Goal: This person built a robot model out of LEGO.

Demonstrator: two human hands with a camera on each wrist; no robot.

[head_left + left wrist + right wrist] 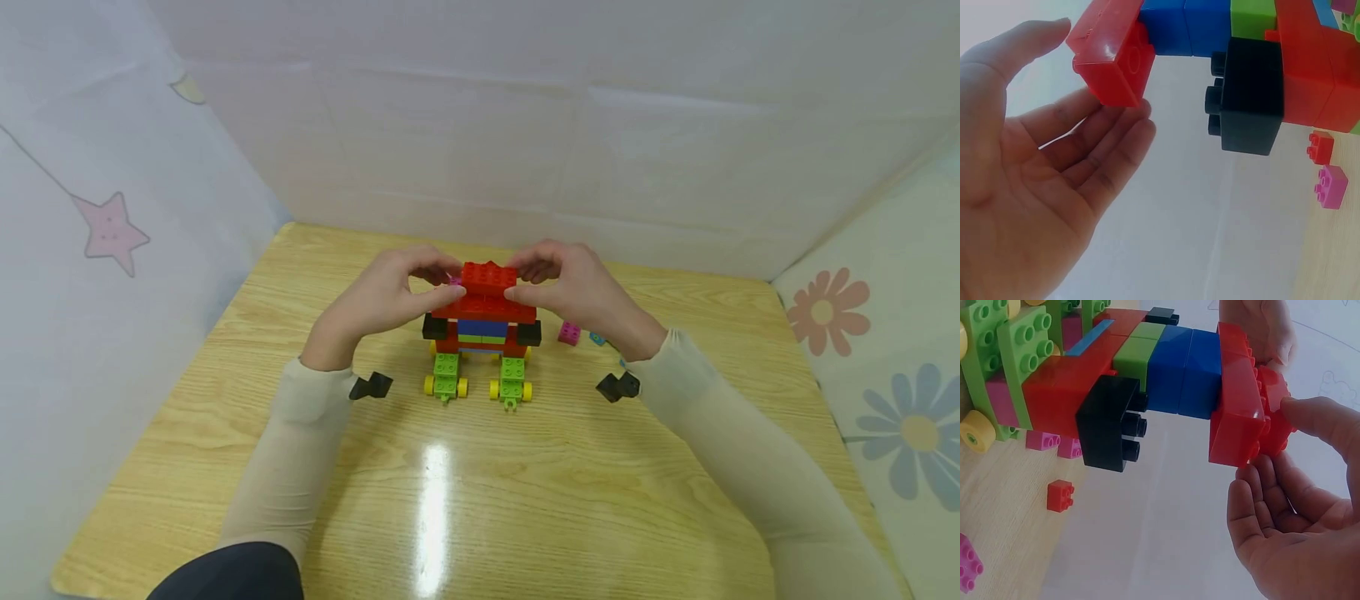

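Note:
A toy built of large plastic building bricks stands on wheels on the wooden table. On top is a red brick [489,277], over a wider red layer [483,310]. My left hand [384,290] holds the top brick's left end, thumb at the near side and fingers behind. From the right, my right hand [576,285] grips the same brick, its thumb [1319,422] on it. Beneath are blue bricks [1175,372], a green layer [1132,356] and black bricks [1250,103] jutting out at both sides. Two green bases [446,375] with yellow wheels reach forward.
Behind the toy lie a loose red brick [1060,495] and pink bricks, one of them [569,333] to its right. Small blue pieces [597,338] lie near my right wrist. A pale cloth wall [480,150] rises behind the wooden table [600,483].

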